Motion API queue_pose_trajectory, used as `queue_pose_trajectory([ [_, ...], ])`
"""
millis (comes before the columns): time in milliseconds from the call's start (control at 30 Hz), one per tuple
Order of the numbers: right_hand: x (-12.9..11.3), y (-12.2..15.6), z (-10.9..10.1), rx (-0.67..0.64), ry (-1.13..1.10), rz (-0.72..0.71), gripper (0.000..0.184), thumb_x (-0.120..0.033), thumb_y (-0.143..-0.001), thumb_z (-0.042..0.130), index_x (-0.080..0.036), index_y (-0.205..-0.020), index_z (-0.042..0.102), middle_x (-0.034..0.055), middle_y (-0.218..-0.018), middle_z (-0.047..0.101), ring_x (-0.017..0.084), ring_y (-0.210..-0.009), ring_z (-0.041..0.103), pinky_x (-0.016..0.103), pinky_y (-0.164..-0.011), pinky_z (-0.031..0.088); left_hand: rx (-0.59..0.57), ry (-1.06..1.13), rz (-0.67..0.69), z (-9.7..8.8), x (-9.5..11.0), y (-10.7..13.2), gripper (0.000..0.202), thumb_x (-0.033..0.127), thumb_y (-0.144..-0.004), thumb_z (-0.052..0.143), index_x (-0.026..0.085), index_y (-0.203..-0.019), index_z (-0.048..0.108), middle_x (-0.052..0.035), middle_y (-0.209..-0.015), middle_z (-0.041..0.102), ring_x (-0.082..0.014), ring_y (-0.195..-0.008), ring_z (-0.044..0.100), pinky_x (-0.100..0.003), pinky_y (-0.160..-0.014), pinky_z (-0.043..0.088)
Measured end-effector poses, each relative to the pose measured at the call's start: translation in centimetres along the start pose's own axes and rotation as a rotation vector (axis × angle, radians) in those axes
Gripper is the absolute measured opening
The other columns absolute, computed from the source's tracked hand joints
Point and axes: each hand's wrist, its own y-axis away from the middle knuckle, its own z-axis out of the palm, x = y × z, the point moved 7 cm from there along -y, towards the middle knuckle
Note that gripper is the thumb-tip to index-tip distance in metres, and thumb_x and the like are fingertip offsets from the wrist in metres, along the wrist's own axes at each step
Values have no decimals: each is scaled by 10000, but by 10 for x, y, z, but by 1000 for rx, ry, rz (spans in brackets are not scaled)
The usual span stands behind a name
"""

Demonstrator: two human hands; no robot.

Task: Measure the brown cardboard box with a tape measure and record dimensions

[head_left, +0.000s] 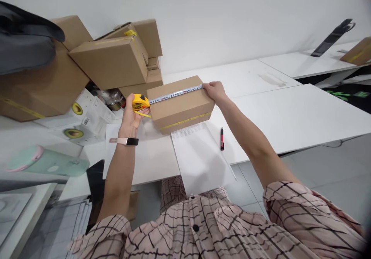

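Note:
A closed brown cardboard box point(182, 106) with yellow tape along its front side rests on the white table. My left hand point(131, 114) is closed around a yellow tape measure point(140, 102) at the box's left end. The measuring blade point(175, 94) runs out across the top of the box to its right edge. There my right hand point(213, 91) pinches the blade's end against the box, its fingertips partly hidden. Printed paper point(203, 160) lies in front of the box and hangs over the table's edge. Right of the paper is a red and black pen point(222, 138).
Stacked cardboard boxes point(110, 60) stand at the back left, beside white cartons with avocado pictures point(84, 116). A dark bag point(26, 39) sits on top at far left. A mint-green tumbler point(52, 161) is at left. A black bottle point(332, 39) stands at far right.

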Motion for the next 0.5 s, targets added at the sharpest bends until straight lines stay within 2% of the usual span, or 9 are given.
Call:
queue_pose_trajectory([
  [100,12,16,-5,-17,24,83,269,-401,-835,674,-208,-722,526,29,-663,509,181,-692,505,334,-641,437,4,-9,-22,2,-12,12,353,501,-887,680,171,-1007,642,-82,-908,738,-251,-887,749,-344,-742,647],
  [200,20,26,-4,-10,43,117,257,-386,-834,661,-206,-701,534,42,-685,538,185,-699,517,336,-643,434,11,-27,-41,1,-24,12,373,523,-851,719,187,-985,630,-66,-865,732,-236,-850,748,-330,-726,643],
  [367,34,28,3,-5,67,139,270,-390,-816,663,-214,-664,527,33,-651,536,182,-676,507,330,-634,413,52,-61,-66,-3,-34,5,406,549,-823,736,195,-981,614,-50,-789,714,-221,-793,740,-313,-684,635],
  [500,51,24,9,-32,23,196,298,-418,-819,666,-206,-659,532,37,-705,580,171,-675,520,321,-628,395,61,-88,-87,-2,-37,1,415,542,-819,743,187,-986,608,-54,-791,714,-222,-777,743,-310,-685,630],
])
